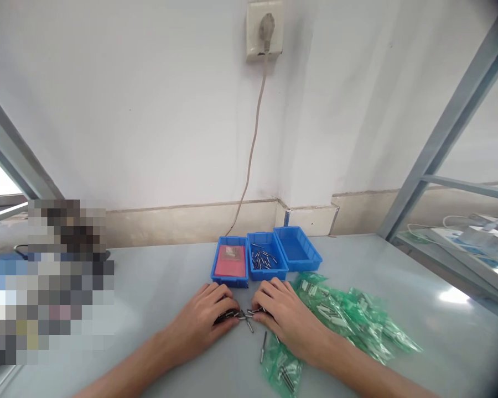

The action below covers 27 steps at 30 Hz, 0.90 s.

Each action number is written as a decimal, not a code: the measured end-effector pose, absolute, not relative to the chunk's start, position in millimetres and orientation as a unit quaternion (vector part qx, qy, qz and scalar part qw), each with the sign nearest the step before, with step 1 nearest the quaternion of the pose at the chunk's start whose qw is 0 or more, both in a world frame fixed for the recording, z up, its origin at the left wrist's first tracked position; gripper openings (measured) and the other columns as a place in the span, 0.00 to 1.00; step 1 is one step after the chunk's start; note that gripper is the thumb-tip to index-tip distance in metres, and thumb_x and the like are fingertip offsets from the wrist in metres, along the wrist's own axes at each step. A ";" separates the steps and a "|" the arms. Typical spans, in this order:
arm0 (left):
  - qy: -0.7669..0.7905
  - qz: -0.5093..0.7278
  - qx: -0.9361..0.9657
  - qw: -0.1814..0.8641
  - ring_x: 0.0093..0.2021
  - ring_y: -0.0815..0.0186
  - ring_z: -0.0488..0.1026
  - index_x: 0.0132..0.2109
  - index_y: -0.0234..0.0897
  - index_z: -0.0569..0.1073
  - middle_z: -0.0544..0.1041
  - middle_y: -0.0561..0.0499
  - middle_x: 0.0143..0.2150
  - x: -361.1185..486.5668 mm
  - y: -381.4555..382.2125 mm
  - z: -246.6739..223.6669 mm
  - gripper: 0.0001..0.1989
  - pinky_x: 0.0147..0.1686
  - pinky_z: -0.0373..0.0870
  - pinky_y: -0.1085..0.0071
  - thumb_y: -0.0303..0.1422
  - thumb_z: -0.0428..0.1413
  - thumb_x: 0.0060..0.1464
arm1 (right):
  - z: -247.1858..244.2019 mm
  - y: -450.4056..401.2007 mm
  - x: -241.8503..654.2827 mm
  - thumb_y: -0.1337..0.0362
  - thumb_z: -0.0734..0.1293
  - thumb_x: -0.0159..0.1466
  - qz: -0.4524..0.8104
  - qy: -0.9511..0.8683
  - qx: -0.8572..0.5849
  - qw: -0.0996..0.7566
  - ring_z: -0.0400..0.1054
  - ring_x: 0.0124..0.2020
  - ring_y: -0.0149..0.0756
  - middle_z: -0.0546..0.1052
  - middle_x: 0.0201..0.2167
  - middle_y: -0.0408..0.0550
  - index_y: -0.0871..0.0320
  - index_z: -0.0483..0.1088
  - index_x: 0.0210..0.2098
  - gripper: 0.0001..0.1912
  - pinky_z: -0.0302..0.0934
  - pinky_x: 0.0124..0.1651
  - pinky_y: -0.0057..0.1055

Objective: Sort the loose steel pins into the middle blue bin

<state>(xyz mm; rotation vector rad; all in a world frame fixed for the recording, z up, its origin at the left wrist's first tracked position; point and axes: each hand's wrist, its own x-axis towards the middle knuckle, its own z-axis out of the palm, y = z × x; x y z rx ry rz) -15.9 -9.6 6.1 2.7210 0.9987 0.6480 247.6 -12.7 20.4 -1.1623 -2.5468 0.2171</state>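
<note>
My left hand (pixel 211 315) is curled around several small dark metal pins on the table, in front of the blue bins. Opposite it, my right hand (pixel 276 309) has its fingers closed over more of these pins. A few loose metal pins (pixel 247 319) lie crossed between the two hands. One single pin (pixel 263 347) rests on the table below my right hand. Beside it is a small green plastic bag (pixel 283 371) with pins inside, partly under my right wrist.
Three blue bins stand behind the hands: one with a red packet (pixel 231 261), one with metal pins (pixel 264 258), one empty (pixel 297 249). Green bags of metal parts (pixel 344 315) lie to the right. A pixelated area covers the left side. Metal frame posts flank the table.
</note>
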 end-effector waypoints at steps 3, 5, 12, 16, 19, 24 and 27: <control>0.332 0.221 0.913 0.077 0.45 0.59 0.72 0.51 0.40 0.76 0.77 0.49 0.48 -15.4 -9.8 6.7 0.04 0.47 0.68 0.63 0.32 0.58 0.73 | 19.4 -11.5 248.2 0.69 0.69 0.75 0.085 -0.889 -0.415 0.171 0.67 0.46 0.46 0.76 0.44 0.46 0.54 0.68 0.39 0.08 0.63 0.48 0.42; 0.332 0.222 0.914 0.073 0.45 0.59 0.72 0.51 0.40 0.77 0.78 0.49 0.48 -15.6 -9.7 6.0 0.04 0.47 0.68 0.63 0.31 0.59 0.72 | 18.4 -11.2 248.6 0.71 0.69 0.75 0.094 -0.885 -0.417 0.182 0.67 0.46 0.45 0.76 0.44 0.46 0.54 0.68 0.40 0.08 0.62 0.48 0.42; 0.336 0.214 0.914 0.076 0.46 0.58 0.72 0.52 0.41 0.77 0.78 0.49 0.49 -17.1 -9.6 6.1 0.05 0.48 0.68 0.63 0.32 0.59 0.72 | 12.9 -5.9 250.8 0.71 0.67 0.77 0.133 -0.863 -0.420 0.249 0.67 0.46 0.43 0.75 0.44 0.44 0.53 0.67 0.41 0.08 0.61 0.49 0.40; 0.336 0.210 0.915 0.069 0.46 0.59 0.72 0.51 0.41 0.77 0.78 0.49 0.48 -17.0 -9.7 6.7 0.04 0.47 0.69 0.63 0.31 0.60 0.72 | 12.0 -3.1 251.1 0.70 0.65 0.78 0.158 -0.843 -0.430 0.283 0.67 0.44 0.43 0.75 0.41 0.43 0.53 0.65 0.40 0.09 0.60 0.48 0.38; 0.337 0.206 0.916 0.069 0.46 0.58 0.73 0.52 0.41 0.77 0.78 0.49 0.48 -16.9 -9.6 6.3 0.05 0.47 0.68 0.63 0.31 0.60 0.71 | 12.3 -3.9 251.9 0.69 0.64 0.78 0.195 -0.817 -0.446 0.308 0.69 0.43 0.42 0.76 0.40 0.41 0.52 0.65 0.41 0.08 0.60 0.47 0.36; 0.342 0.198 0.915 0.081 0.48 0.58 0.73 0.53 0.42 0.76 0.78 0.49 0.50 -17.2 -9.1 6.5 0.06 0.49 0.69 0.61 0.31 0.60 0.72 | 12.1 -5.5 254.3 0.62 0.59 0.81 0.252 -0.778 -0.470 0.332 0.68 0.34 0.38 0.74 0.32 0.38 0.50 0.64 0.42 0.08 0.59 0.38 0.33; 0.343 0.199 0.914 0.084 0.48 0.58 0.73 0.53 0.42 0.76 0.78 0.48 0.50 -16.9 -9.1 6.5 0.06 0.49 0.70 0.61 0.32 0.59 0.72 | 12.9 -4.0 254.8 0.61 0.58 0.81 0.243 -0.771 -0.461 0.366 0.70 0.35 0.39 0.76 0.35 0.40 0.50 0.67 0.44 0.09 0.62 0.39 0.34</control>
